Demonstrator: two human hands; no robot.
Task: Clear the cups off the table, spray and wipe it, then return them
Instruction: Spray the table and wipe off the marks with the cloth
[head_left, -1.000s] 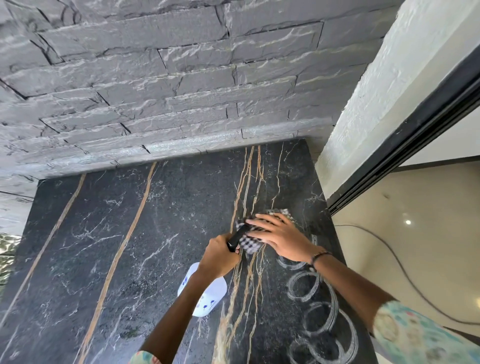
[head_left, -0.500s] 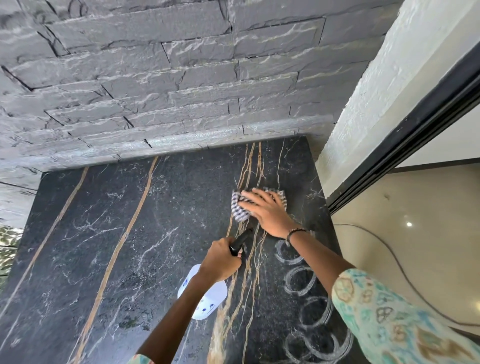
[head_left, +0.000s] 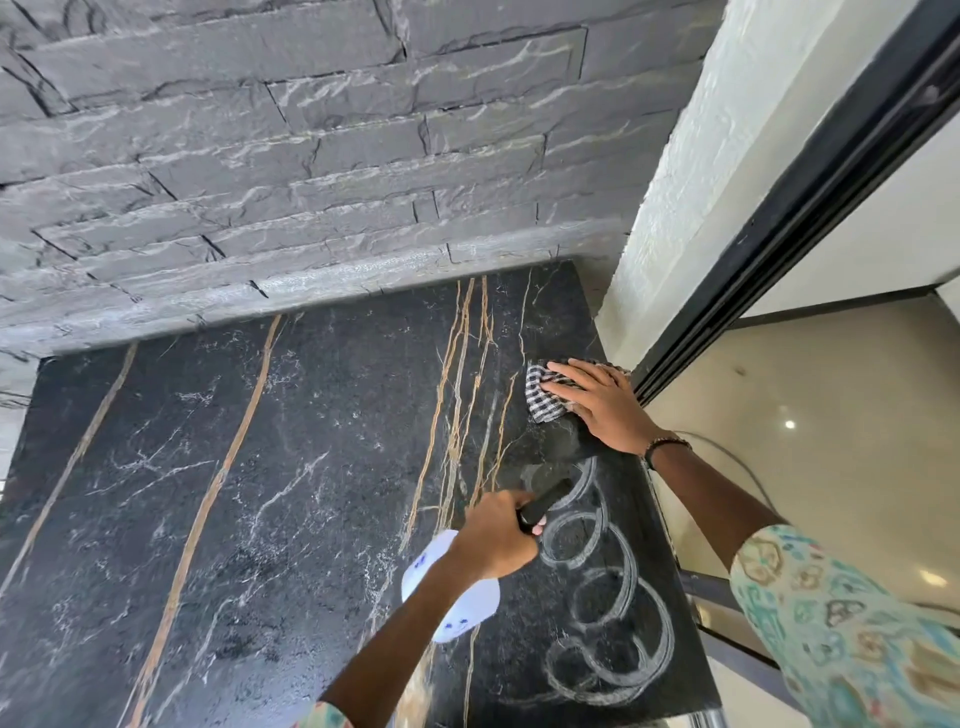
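A black marble table (head_left: 270, 493) with gold and white veins fills the view. My right hand (head_left: 602, 405) lies flat with straight fingers on a checked cloth (head_left: 540, 397), pressing it to the tabletop near the far right edge. My left hand (head_left: 493, 540) grips a white spray bottle (head_left: 452, 597) by its black nozzle head, held over the table's right half. Looping wet wipe marks (head_left: 608, 613) run along the right side toward me. No cups are in view.
A grey stone-brick wall (head_left: 311, 156) backs the table. On the right stand a white textured pillar (head_left: 691, 182) and a black door frame (head_left: 810, 218). Beyond the table's right edge lies glossy beige floor (head_left: 831, 415) with a thin cable.
My right hand has slid the cloth away from me and rightward, from beside the bottle's nozzle to the far right edge. My left hand has kept hold of the bottle.
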